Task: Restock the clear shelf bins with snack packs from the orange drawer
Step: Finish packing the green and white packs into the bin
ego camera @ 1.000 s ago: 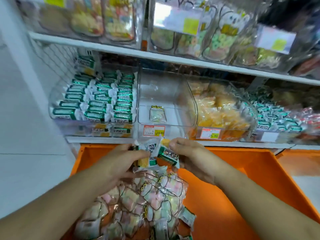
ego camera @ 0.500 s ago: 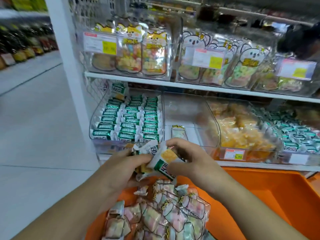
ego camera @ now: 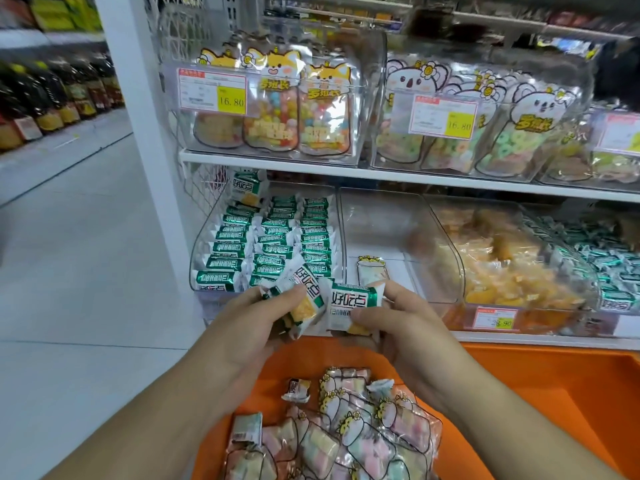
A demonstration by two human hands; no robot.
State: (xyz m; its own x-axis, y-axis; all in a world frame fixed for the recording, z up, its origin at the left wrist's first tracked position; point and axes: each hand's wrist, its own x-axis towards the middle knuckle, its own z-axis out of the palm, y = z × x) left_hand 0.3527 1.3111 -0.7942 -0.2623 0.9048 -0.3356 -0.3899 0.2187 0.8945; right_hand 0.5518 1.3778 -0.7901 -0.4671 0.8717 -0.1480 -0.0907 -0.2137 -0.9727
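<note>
Head view: white shop shelving (ego camera: 346,173) ahead, looked down on from above the hands.
Orange drawer: large orange plastic drawer (ego camera: 540,403) pulled out below the lowest shelf; a heap of clear pastel marshmallow packs (ego camera: 360,431) lies on its floor, with one small stray wrapped snack (ego camera: 296,389) just beside the heap.
Left bin: clear plastic shelf bin (ego camera: 204,244) on the lower shelf, filled with neat rows of green-and-white wrapped snack packs (ego camera: 273,237), long axes running left to right, labels up.
Middle bin: clear bin (ego camera: 388,223) next to it, holding a single clear pastel pack (ego camera: 372,271) on its floor, long axis front to back.
Right bins: clear bin of orange-yellow wrapped snacks (ego camera: 502,268); further right, a heap of green-foil packs (ego camera: 602,265), blurred.
Upper shelf: clear bins of cartoon-animal candy bags (ego camera: 284,112) with yellow price tags.
Left hand: left hand (ego camera: 252,327) grips a green-and-white snack pack (ego camera: 301,299) between thumb and curled fingers; pack tilted, long axis rising toward upper left, one end pointing at the left bin.
Right hand: right hand (ego camera: 401,327) pinches a second green-and-white pack (ego camera: 353,299) at its right end, thumb beneath; long axis roughly level, printed face to camera.
Pack position: both held packs touch at their inner ends, in front of the left bin's front wall, above the drawer.
</note>
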